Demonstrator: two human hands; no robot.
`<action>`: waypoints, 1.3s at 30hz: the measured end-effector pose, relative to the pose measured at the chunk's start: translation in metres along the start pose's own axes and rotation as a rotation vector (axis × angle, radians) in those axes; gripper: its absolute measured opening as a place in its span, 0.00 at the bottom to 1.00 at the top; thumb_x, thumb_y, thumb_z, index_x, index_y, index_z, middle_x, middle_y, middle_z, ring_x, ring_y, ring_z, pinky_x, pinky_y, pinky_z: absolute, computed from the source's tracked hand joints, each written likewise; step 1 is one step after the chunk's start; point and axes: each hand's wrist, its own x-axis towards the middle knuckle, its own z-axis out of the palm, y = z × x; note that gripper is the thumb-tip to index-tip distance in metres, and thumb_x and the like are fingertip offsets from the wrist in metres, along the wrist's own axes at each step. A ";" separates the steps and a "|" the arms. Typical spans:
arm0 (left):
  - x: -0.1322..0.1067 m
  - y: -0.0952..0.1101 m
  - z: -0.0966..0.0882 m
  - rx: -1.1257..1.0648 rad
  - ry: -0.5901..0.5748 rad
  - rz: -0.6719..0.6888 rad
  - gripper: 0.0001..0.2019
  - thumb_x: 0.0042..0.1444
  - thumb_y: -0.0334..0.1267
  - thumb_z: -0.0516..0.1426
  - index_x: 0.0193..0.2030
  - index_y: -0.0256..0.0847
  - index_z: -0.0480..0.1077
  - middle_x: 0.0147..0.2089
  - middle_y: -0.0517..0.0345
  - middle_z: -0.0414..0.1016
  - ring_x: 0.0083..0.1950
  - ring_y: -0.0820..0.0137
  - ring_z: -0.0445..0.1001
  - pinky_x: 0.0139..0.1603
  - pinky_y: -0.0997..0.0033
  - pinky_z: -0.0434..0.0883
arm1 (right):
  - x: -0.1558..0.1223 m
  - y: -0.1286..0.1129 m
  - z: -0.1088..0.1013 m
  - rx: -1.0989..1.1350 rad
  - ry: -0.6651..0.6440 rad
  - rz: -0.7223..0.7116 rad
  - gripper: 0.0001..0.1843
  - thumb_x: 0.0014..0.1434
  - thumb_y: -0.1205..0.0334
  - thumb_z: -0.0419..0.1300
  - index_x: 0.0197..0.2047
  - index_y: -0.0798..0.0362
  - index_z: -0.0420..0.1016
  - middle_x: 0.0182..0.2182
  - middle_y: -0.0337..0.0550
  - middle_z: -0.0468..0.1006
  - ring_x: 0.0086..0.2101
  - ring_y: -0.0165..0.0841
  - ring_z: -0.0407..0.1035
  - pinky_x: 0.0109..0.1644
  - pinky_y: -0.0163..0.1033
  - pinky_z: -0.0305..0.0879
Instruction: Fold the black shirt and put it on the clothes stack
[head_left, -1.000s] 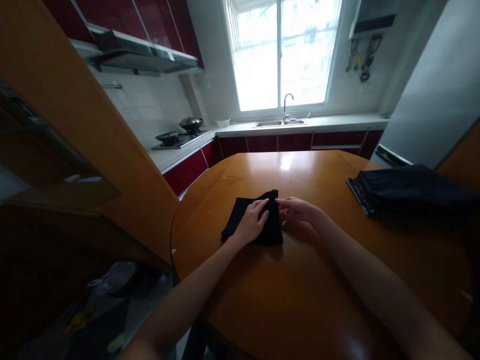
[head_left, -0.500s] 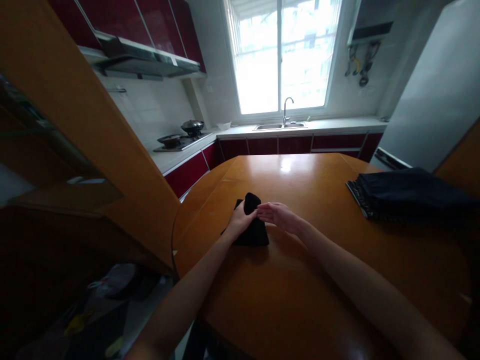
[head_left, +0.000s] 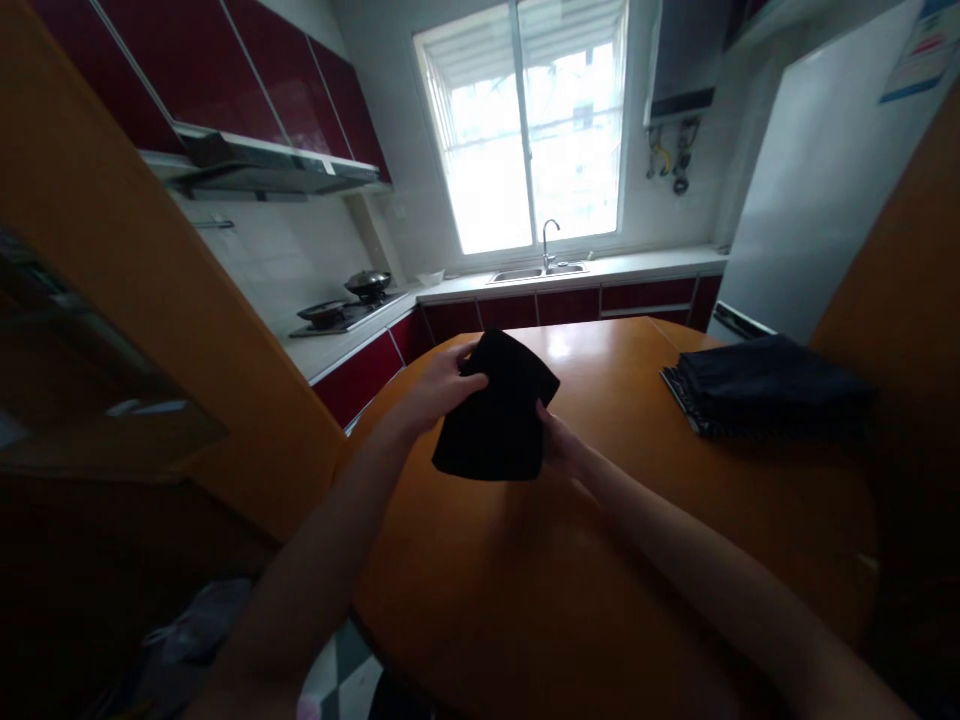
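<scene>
A folded black cloth [head_left: 496, 415] is held up above the wooden table [head_left: 600, 560], tilted so that one broad side faces me. My left hand [head_left: 450, 382] grips its upper left edge, thumb on the near face and fingers behind. At the lower right edge, my right hand [head_left: 559, 440] pinches the cloth, its thumb tip showing and the other fingers mostly hidden. The fabric is so dark that its folds and exact kind cannot be made out.
A stack of dark folded cloth [head_left: 765, 385] lies on the table's right side. Beyond the table are a counter with a sink [head_left: 536, 272] and a stove with two pans [head_left: 367, 283]. A fridge [head_left: 810, 170] stands at right.
The black cloth has been lifted off the table and turned, showing a wider face. My right hand has closed on its right edge; my left has shifted up and left. The view has tilted.
</scene>
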 end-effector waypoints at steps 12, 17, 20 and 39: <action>0.017 -0.070 0.046 -0.411 -0.044 0.105 0.29 0.43 0.41 0.67 0.54 0.40 0.72 0.48 0.51 0.79 0.47 0.59 0.78 0.44 0.66 0.76 | -0.088 -0.095 -0.068 -0.446 0.427 -0.604 0.18 0.46 0.51 0.73 0.38 0.51 0.82 0.39 0.44 0.83 0.42 0.41 0.75 0.48 0.45 0.70; 0.025 -0.099 0.104 -0.519 -0.037 0.125 0.28 0.44 0.44 0.68 0.53 0.40 0.72 0.49 0.50 0.78 0.49 0.59 0.77 0.48 0.64 0.74 | -0.124 -0.124 -0.080 -0.668 0.591 -0.693 0.12 0.46 0.53 0.71 0.31 0.51 0.81 0.31 0.41 0.81 0.34 0.37 0.73 0.40 0.41 0.69; 0.040 -0.096 0.133 -0.562 -0.083 0.175 0.28 0.44 0.43 0.69 0.53 0.41 0.72 0.50 0.51 0.78 0.50 0.60 0.76 0.50 0.65 0.73 | -0.147 -0.145 -0.090 -0.753 0.629 -0.730 0.12 0.47 0.53 0.71 0.30 0.51 0.80 0.28 0.39 0.79 0.30 0.34 0.71 0.35 0.38 0.67; 0.144 0.028 0.329 -0.839 -0.353 0.346 0.25 0.44 0.36 0.67 0.51 0.39 0.72 0.48 0.55 0.77 0.49 0.64 0.75 0.48 0.69 0.72 | -0.253 -0.334 -0.217 -1.082 0.917 -0.927 0.16 0.48 0.51 0.75 0.37 0.51 0.82 0.34 0.44 0.83 0.34 0.39 0.77 0.38 0.43 0.74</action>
